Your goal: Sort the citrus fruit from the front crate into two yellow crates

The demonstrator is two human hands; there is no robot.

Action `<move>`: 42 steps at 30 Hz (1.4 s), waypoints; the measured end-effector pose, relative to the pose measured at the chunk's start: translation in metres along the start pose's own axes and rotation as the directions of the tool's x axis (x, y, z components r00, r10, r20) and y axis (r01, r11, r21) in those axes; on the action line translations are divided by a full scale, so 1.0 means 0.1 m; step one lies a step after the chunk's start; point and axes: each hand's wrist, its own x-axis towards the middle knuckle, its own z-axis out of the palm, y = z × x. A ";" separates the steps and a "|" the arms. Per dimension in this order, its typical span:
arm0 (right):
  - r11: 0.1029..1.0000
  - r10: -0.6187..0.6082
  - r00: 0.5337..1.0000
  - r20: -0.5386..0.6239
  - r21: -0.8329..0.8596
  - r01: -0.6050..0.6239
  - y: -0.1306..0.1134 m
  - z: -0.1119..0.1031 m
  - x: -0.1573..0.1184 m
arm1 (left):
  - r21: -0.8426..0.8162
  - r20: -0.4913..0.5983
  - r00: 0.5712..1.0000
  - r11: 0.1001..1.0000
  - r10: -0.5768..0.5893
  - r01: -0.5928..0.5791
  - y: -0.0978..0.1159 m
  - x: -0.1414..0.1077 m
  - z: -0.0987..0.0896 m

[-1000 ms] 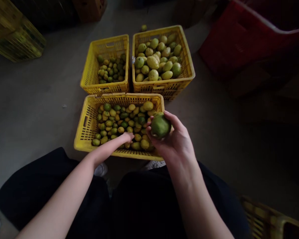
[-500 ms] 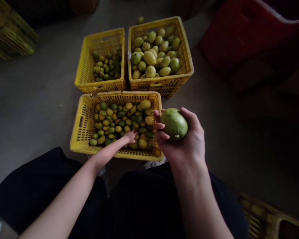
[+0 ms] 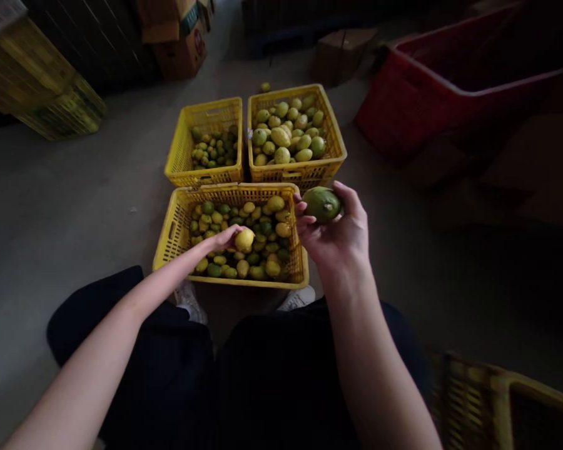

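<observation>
My left hand (image 3: 227, 238) is closed round a yellow fruit (image 3: 244, 240), over the near yellow crate (image 3: 237, 282). That crate holds several small green and yellow fruits. Above its right edge, my right hand (image 3: 340, 228) grips a large green fruit (image 3: 321, 204) with a stem scar facing me. Behind stand two more yellow crates: the left one (image 3: 181, 140) has small fruits low inside, and the right one (image 3: 336, 134) is fuller, with larger green-yellow fruits (image 3: 281, 136).
A red bin (image 3: 394, 106) stands at the right. Stacked yellow crates (image 3: 60, 106) are at the upper left, cardboard boxes (image 3: 181, 53) at the back. One loose fruit (image 3: 265, 87) lies on the floor behind the crates. Another crate (image 3: 497, 387) is at the lower right.
My left hand has come up from the fruits and now holds a yellow one. The green fruit in my right hand has turned. The view has tilted up, showing more of the background.
</observation>
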 end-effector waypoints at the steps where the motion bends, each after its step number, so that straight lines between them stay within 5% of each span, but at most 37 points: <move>1: 1.000 -0.006 1.000 0.022 -0.014 0.006 0.02 0.04 -0.03 | -0.036 0.031 0.999 0.999 0.026 -0.024 0.10 -0.10 -0.01; 8: 0.988 0.011 0.980 0.199 -0.152 0.020 0.28 0.30 -0.27 | -0.392 0.098 0.935 0.877 0.341 -0.278 0.70 -1.09 0.11; 14: 0.989 0.109 0.941 0.320 -0.134 -0.069 0.48 0.40 -0.43 | -0.514 0.013 0.900 0.775 0.436 -0.367 0.73 -1.56 0.10; 21: 0.984 0.098 0.929 0.356 -0.171 -0.039 0.58 0.41 -0.49 | -0.628 -0.093 0.887 0.665 0.452 -0.405 0.63 -1.61 0.01; 31: 0.952 0.073 0.916 0.395 -0.300 0.053 0.66 0.40 -0.46 | -0.654 -0.152 0.876 0.618 0.459 -0.437 0.60 -1.72 -0.04; 37: 0.941 0.196 0.879 0.435 -0.337 -0.043 0.71 0.42 -0.42 | -0.645 -0.170 0.851 0.596 0.497 -0.477 0.56 -1.72 -0.05; 42: 0.983 0.116 0.943 0.311 -0.174 -0.063 0.87 0.42 -0.37 | -0.641 -0.191 0.853 0.596 0.486 -0.483 0.56 -1.70 -0.04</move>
